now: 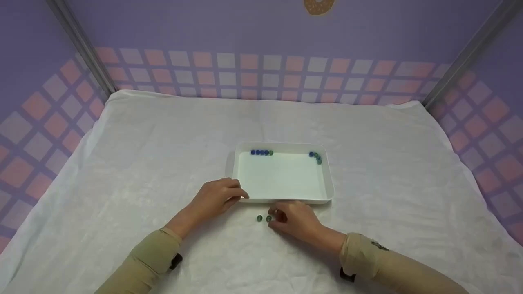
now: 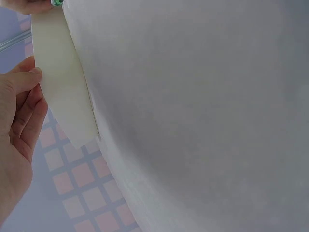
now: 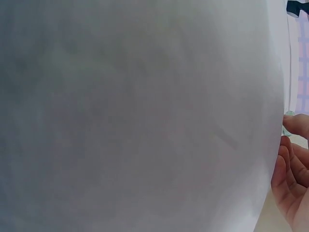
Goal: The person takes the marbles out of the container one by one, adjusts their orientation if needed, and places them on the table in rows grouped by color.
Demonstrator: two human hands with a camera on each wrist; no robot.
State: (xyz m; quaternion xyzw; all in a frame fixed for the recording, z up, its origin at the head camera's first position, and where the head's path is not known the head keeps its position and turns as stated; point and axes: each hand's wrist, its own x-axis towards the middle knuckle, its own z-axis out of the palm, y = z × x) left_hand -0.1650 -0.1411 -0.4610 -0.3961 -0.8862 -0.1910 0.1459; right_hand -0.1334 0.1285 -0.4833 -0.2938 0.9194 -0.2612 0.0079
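Observation:
A shallow white tray (image 1: 282, 179) sits on the cloth in front of me. At its front left corner my left hand (image 1: 218, 197) holds the rim, thumb against the wall in the left wrist view. Just outside the front wall, my right hand (image 1: 298, 220) pinches a green glass marble (image 1: 269, 219) between thumb and forefinger. A second green marble (image 1: 259, 218) lies on the cloth just left of it. Inside the tray, several blue marbles (image 1: 258, 152) and one green marble (image 1: 271, 153) line the back wall. More blue and green marbles (image 1: 316, 156) curve round the back right corner.
A white cloth (image 1: 163, 147) covers the table under everything. Purple walls with pink and white squares (image 1: 249, 61) enclose the back and both sides, with grey posts (image 1: 88, 53) at the back corners.

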